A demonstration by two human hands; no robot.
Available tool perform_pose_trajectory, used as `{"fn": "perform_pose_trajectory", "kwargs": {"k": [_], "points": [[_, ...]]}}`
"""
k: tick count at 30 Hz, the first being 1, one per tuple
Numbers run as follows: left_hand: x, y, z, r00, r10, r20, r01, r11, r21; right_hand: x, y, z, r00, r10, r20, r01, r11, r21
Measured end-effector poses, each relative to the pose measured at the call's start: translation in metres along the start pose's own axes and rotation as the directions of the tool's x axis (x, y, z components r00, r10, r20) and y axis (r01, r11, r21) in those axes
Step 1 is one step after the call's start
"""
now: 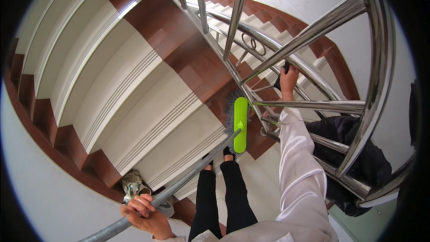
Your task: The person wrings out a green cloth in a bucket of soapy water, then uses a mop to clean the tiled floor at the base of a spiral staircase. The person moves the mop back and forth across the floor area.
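A mop's long grey metal pole (198,166) runs from the bottom left to its bright green head (240,124), whose grey fringe (231,107) lies on the reddish-brown stair border beside the railing. My left hand (146,213) is at the pole near the lower left, fingers curled over it. At the right, my right hand (288,79) reaches between the railing bars, closed around a black cloth or similar dark item (278,82), next to a steel rail. The exact nature of this dark item cannot be told.
Curved cream stairs (161,104) fall away at the left. A stainless steel railing (309,105) stands at the right, with a black garment or bag (366,161) by it. A patterned bag or cloth (132,181) lies near the left wall.
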State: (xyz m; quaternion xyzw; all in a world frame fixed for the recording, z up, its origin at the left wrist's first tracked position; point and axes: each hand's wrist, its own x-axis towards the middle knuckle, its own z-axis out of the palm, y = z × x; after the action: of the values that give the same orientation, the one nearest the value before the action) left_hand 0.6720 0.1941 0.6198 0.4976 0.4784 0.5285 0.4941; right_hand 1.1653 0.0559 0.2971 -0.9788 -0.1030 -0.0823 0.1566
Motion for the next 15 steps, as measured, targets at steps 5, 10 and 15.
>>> {"fn": "perform_pose_trajectory", "kwargs": {"k": [5, 10, 15], "points": [[0.003, -0.002, 0.004, 0.996, -0.021, -0.085, 0.023, 0.999, 0.025, -0.017, 0.002, 0.002, 0.979, -0.151, 0.134, 0.198, 0.845, -0.496], [0.006, -0.001, 0.006, 0.997, -0.028, -0.070, 0.030, 0.999, 0.017, -0.014, 0.009, 0.007, 0.945, -0.290, 0.151, 0.327, 0.834, -0.444], [0.003, -0.002, 0.005, 0.998, -0.026, -0.063, 0.027, 1.000, 0.012, -0.021, 0.009, 0.009, 0.990, -0.135, 0.045, 0.142, 0.956, -0.256]]}}
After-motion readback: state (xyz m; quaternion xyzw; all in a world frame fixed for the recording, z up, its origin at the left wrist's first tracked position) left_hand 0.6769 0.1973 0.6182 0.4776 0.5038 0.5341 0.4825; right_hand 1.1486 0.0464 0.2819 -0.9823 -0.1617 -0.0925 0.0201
